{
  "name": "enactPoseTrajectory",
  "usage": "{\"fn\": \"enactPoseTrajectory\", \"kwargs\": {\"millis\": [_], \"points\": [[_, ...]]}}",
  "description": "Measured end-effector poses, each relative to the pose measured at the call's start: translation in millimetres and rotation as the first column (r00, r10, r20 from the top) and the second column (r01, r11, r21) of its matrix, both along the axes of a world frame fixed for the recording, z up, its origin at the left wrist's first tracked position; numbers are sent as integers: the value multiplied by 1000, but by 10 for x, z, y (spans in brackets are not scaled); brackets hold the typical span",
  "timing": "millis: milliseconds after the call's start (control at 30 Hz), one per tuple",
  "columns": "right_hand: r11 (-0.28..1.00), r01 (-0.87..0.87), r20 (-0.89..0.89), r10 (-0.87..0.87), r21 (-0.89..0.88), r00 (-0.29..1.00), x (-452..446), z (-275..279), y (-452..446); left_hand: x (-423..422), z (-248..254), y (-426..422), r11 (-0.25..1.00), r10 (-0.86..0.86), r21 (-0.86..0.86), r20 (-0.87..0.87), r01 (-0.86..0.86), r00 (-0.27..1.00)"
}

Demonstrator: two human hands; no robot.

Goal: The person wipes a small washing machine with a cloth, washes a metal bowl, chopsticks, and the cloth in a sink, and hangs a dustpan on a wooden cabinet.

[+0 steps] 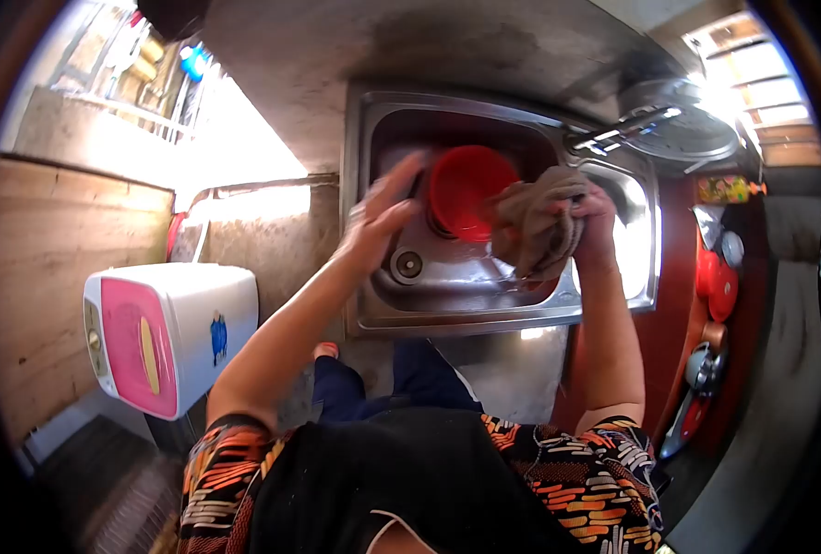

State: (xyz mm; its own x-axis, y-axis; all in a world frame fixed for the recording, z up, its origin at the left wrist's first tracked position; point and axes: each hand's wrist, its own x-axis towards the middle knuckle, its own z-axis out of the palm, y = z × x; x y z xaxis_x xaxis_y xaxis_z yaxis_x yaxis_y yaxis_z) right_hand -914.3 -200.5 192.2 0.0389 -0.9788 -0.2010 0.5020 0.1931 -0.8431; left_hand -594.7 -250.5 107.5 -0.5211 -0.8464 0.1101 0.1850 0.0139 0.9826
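A crumpled grey-brown cloth hangs from my right hand, whose fingers are wrapped round its upper right side. The cloth is over the sink, just right of a red plastic basin, and overlaps the basin's edge. My left hand is raised over the left part of the sink, slightly blurred, with the fingers stretched out and nothing in them. The steel sink has its drain showing below and left of the basin.
A tap reaches across the sink's back right corner, near a large round metal lid. On the left stands a white and pink machine. Red utensils and a small pot line the right side.
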Motion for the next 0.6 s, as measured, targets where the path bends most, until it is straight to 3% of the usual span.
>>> {"fn": "enactPoseTrajectory", "kwargs": {"millis": [33, 100, 167, 200, 233, 300, 333, 433, 467, 500, 533, 567, 600], "points": [[998, -67, 99, 67, -7, 993, 166, -93, -45, -266, 40, 12, 973, -1, 226, -158, 37, 987], [995, 40, 75, -46, 91, 996, 555, -161, -137, -613, -223, 53, 782, 22, 563, -453, 267, 891], [968, 196, 92, -212, 157, 973, 845, -300, -248, -679, -265, 236, 681, 73, 638, -547, 359, 834], [942, 307, -15, -308, 136, 951, 923, -446, -331, -695, -282, 333, 625, 103, 665, -590, 410, 801], [904, 414, -120, -402, 103, 908, 991, -587, -378, -693, -302, 395, 625, 77, 695, -507, 354, 858], [903, 417, -176, -397, 99, 901, 1137, -772, -370, -665, -278, 475, 630, 27, 740, -323, 235, 946], [904, 418, -204, -394, 93, 896, 1195, -817, -371, -713, -156, 481, 540, 97, 830, -229, 142, 969], [976, 217, -482, -180, 22, 858, 1034, -699, -211, -657, -166, 384, 550, 91, 833, -132, 61, 987], [975, 223, -492, -198, -8, 848, 864, -825, -187, -663, -147, 338, 561, 16, 822, -130, 99, 991], [970, 242, -391, -228, -16, 892, 793, -821, -238, -669, -94, 298, 567, -55, 813, -127, 135, 990], [982, 191, -121, -189, 3, 974, 789, -835, -234, -666, -36, 268, 569, -116, 806, -118, 163, 986], [992, 124, 168, -124, 12, 978, 811, -836, -235, -633, 4, 239, 574, -164, 800, -99, 176, 982], [990, -140, 258, 144, -35, 955, 834, -740, -279, -686, 21, 227, 583, -170, 790, -114, 193, 979]]}}
